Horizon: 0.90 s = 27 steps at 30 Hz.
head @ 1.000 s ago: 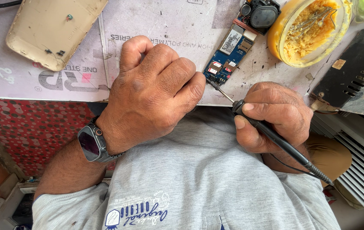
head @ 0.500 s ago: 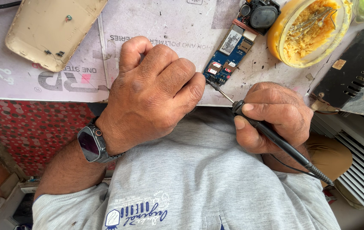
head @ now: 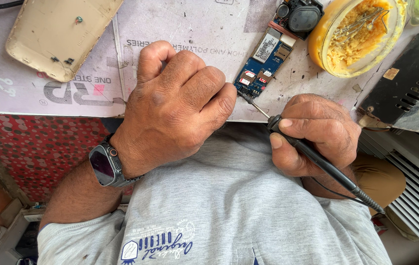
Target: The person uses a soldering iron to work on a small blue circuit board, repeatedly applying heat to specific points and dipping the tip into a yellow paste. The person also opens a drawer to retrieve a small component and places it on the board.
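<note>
Gripping slim black soldering iron [head: 317, 159] in right hand [head: 315, 135], tip on small blue circuit board [head: 263, 64]; left hand [head: 175, 105] fisted, fingers curled tight beside board.

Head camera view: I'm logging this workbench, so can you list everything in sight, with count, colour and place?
circuit board: one, blue, top centre on the mat
soldering iron: one, black, in the right hand, tip at the board's lower edge
phone back cover: one, beige, top left
jar of paste: one, yellow-orange, top right
vented metal box: one, black, right
mat: one, grey-white, under the board
watch: one, dark, left wrist
left hand: fisted beside the board
right hand: gripping the iron
</note>
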Each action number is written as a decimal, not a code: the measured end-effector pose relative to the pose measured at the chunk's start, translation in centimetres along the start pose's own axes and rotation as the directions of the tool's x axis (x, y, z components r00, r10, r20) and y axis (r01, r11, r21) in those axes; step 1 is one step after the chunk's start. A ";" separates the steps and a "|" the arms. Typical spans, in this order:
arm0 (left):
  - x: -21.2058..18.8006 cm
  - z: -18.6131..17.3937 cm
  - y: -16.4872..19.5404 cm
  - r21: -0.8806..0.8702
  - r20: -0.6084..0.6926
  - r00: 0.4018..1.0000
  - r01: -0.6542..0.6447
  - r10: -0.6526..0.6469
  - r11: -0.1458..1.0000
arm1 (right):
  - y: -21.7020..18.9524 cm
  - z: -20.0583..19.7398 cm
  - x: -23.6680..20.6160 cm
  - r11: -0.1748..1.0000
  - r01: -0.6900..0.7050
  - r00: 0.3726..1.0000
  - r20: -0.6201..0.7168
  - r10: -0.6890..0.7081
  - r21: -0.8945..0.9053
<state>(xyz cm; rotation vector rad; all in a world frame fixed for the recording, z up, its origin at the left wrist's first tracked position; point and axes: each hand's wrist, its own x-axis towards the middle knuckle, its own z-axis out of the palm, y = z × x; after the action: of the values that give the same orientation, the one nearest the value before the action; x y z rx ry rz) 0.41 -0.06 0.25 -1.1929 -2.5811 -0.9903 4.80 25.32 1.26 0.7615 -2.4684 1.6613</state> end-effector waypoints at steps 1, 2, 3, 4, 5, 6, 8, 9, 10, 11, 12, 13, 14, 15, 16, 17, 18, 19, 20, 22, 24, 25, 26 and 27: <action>0.0 0.0 0.0 0.003 0.002 1.000 0.001 -0.001 1.000 | 0.0 0.0 0.0 1.000 -0.001 1.000 0.000 0.001 -0.001; -0.1 0.0 0.0 0.006 0.001 1.000 0.001 -0.001 1.000 | 0.0 0.0 0.0 1.000 0.001 1.000 0.000 -0.001 0.000; -0.1 0.1 0.0 0.009 0.001 1.000 0.001 -0.001 1.000 | 0.1 0.0 0.0 1.000 0.003 1.000 -0.001 -0.003 0.000; -0.1 0.1 0.0 0.011 -0.001 1.000 0.001 -0.001 1.000 | 0.1 0.0 0.0 1.000 0.005 1.000 -0.001 -0.005 0.001; -0.1 0.1 0.0 0.007 0.000 1.000 0.002 -0.002 1.000 | 0.1 0.0 0.0 1.000 0.006 1.000 -0.001 -0.006 0.000; -0.1 0.1 0.1 0.003 0.000 1.000 0.003 -0.003 1.000 | 0.1 0.0 0.0 1.000 0.006 1.000 -0.001 -0.006 -0.001; -0.1 0.0 0.1 0.001 0.003 1.000 0.005 -0.005 1.000 | 0.0 0.0 0.0 1.000 0.006 1.000 -0.002 -0.006 0.001; -0.1 0.0 0.1 0.003 0.004 1.000 0.005 -0.005 1.000 | 0.0 0.0 0.0 1.000 0.007 1.000 -0.002 -0.007 0.002; -0.1 0.0 0.1 0.004 0.006 1.000 0.005 -0.005 1.000 | 0.0 0.0 0.0 1.000 0.007 1.000 -0.002 -0.007 0.004; -0.1 -0.1 0.1 0.001 0.008 1.000 0.006 -0.007 1.000 | 0.0 0.0 0.0 1.000 0.004 1.000 -0.001 -0.004 0.005; -0.1 -0.1 0.1 -0.001 0.010 1.000 0.008 -0.008 1.000 | 0.0 0.0 0.0 1.000 0.001 1.000 0.000 -0.001 0.006; -0.1 -0.1 0.1 -0.005 0.012 1.000 0.009 -0.009 1.000 | 0.0 0.0 0.0 1.000 -0.002 1.000 0.000 0.001 0.007; -0.1 -0.1 0.1 0.001 0.012 1.000 0.008 -0.008 1.000 | 0.0 0.0 0.0 1.000 -0.002 1.000 0.001 0.002 0.009; -0.1 -0.1 0.1 0.006 0.013 1.000 0.006 -0.007 1.000 | 0.0 0.0 0.0 1.000 -0.003 1.000 0.002 0.003 0.012; -0.1 -0.1 0.2 0.011 0.013 1.000 0.005 -0.005 1.000 | 0.0 0.0 0.0 1.000 -0.004 1.000 0.003 0.004 0.014; -0.1 -0.1 0.2 0.012 0.012 1.000 0.005 -0.005 1.000 | 0.0 0.0 0.0 1.000 -0.003 1.000 0.002 0.003 0.013; -0.1 -0.1 0.2 0.012 0.010 1.000 0.005 -0.005 1.000 | -0.1 -0.1 -0.1 1.000 -0.002 1.000 0.002 0.002 0.012; -0.1 -0.2 0.2 0.012 0.009 1.000 0.004 -0.004 1.000 | -0.1 -0.1 -0.1 1.000 -0.001 1.000 0.001 0.001 0.012; -0.1 -0.2 0.2 0.012 0.010 1.000 0.005 -0.005 1.000 | -0.1 -0.1 -0.1 1.000 -0.001 1.000 0.001 0.001 0.014; -0.1 -0.2 0.2 0.010 0.012 1.000 0.006 -0.006 1.000 | -0.1 -0.1 0.0 1.000 -0.002 1.000 0.002 0.002 0.017; -0.1 -0.2 0.2 0.013 0.010 1.000 0.006 -0.006 1.000 | -0.1 -0.1 0.0 1.000 -0.002 1.000 0.003 0.002 0.014; -0.1 -0.1 0.2 0.015 0.009 1.000 0.005 -0.005 1.000 | -0.1 -0.1 0.0 1.000 -0.002 1.000 0.003 0.002 0.012; -0.1 -0.1 0.2 0.014 0.008 1.000 0.005 -0.005 1.000 | -0.1 -0.1 0.0 1.000 0.001 1.000 0.005 -0.001 0.007; -0.1 -0.1 0.2 0.014 0.007 1.000 0.004 -0.004 1.000 | -0.1 -0.1 0.0 1.000 0.004 1.000 0.007 -0.004 0.003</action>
<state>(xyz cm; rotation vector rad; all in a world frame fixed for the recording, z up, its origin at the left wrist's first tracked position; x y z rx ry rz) 0.59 -0.08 0.35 -1.1908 -2.5923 -0.9691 4.80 25.41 1.39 0.7726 -2.4681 1.6644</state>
